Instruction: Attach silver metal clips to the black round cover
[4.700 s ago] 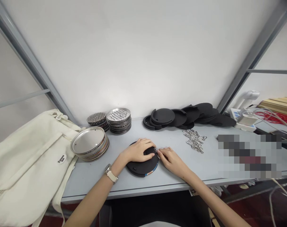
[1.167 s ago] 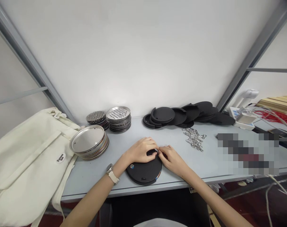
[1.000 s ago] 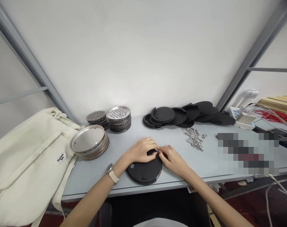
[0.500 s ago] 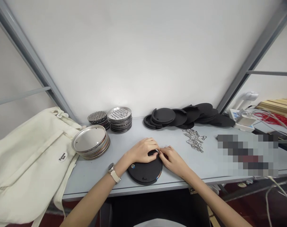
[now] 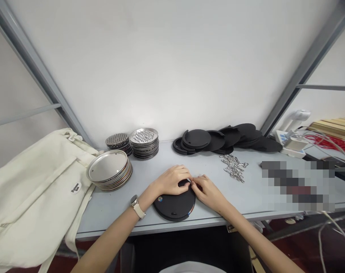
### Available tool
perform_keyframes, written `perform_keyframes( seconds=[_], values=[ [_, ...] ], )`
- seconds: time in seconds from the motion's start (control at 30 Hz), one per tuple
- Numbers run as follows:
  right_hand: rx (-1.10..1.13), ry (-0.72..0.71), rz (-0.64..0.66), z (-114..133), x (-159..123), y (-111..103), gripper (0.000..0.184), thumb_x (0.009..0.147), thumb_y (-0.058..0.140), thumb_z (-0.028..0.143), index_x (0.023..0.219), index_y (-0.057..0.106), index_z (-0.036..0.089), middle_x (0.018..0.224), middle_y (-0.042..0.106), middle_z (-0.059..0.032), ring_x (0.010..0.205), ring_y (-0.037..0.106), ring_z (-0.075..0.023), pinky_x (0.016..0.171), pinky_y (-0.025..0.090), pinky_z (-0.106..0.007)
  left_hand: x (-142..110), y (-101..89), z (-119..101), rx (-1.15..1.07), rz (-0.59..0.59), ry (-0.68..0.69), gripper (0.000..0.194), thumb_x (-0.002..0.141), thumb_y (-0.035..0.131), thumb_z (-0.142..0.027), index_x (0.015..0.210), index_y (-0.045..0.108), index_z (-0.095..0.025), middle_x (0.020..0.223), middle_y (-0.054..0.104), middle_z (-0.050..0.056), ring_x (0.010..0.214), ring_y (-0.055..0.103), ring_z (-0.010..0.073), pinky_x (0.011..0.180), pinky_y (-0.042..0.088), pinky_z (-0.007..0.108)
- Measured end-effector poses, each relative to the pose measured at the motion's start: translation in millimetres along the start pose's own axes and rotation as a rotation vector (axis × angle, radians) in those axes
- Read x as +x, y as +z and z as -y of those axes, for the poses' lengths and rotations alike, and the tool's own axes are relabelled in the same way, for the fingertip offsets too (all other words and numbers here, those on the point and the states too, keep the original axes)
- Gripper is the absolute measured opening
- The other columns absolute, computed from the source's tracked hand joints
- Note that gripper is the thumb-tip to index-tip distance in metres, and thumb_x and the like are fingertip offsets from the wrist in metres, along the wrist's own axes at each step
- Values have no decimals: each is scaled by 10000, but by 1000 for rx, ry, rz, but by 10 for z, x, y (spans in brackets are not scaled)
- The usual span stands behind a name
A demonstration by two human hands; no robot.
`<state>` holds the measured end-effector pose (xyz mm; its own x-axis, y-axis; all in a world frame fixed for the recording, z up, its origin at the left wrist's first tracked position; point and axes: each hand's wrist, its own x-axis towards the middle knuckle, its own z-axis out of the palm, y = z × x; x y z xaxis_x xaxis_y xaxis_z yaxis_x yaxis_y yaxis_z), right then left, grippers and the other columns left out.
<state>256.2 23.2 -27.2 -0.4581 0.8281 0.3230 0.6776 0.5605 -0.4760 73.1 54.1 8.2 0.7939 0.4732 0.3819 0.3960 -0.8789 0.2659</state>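
A flat round black case [image 5: 174,206] lies near the table's front edge, with a strip of coloured disc edge showing at its right side. My left hand [image 5: 174,180] rests over its far part, fingers bent and closed in a pinch. Against those fingertips, my right hand [image 5: 205,191] pinches too at the case's far right edge. A bit of a small silvery metal clip [image 5: 188,181] shows between the two hands; the fingers hide most of it. To the right lies a heap of similar metal clips [image 5: 234,168].
Round metal plates [image 5: 108,167] are stacked at left, with stacks of grater discs [image 5: 144,137] behind. Black round cases [image 5: 197,139] overlap along the wall. A cream bag [image 5: 44,193] covers the left end. Red cords [image 5: 327,142] and a white device [image 5: 294,144] lie far right.
Almost nothing differs. Both hands keep their pinch at the case's far edge, and the view has shifted very slightly.
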Motion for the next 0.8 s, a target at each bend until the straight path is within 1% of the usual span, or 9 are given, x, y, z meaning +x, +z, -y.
perform_keyframes(
  seconds=[0.27, 0.57, 0.8],
  values=[
    [-9, -1, -4, 9, 0, -6, 309, 925, 333, 188, 655, 485, 184, 625, 589, -6, 596, 503, -148, 735, 350, -312, 6, -11, -7, -6, -1, 6, 126, 820, 506, -156, 904, 601, -164, 873, 619, 47, 889, 524, 178, 841, 413, 308],
    [3, -9, -16, 25, 1, -24, 303, 918, 338, 177, 646, 470, 187, 613, 580, -1, 574, 486, -140, 726, 354, -306, 4, 0, 1, -10, 3, 5, 124, 824, 502, -153, 902, 597, -168, 879, 615, 47, 896, 523, 184, 840, 413, 313],
    [-30, -17, -27, 47, -19, -33, 263, 888, 403, 201, 626, 424, 193, 571, 528, 24, 557, 462, -131, 706, 343, -285, 5, -11, -3, -4, 7, 13, 98, 816, 518, -154, 882, 590, -161, 866, 604, 42, 888, 513, 174, 836, 412, 296]
  ],
)
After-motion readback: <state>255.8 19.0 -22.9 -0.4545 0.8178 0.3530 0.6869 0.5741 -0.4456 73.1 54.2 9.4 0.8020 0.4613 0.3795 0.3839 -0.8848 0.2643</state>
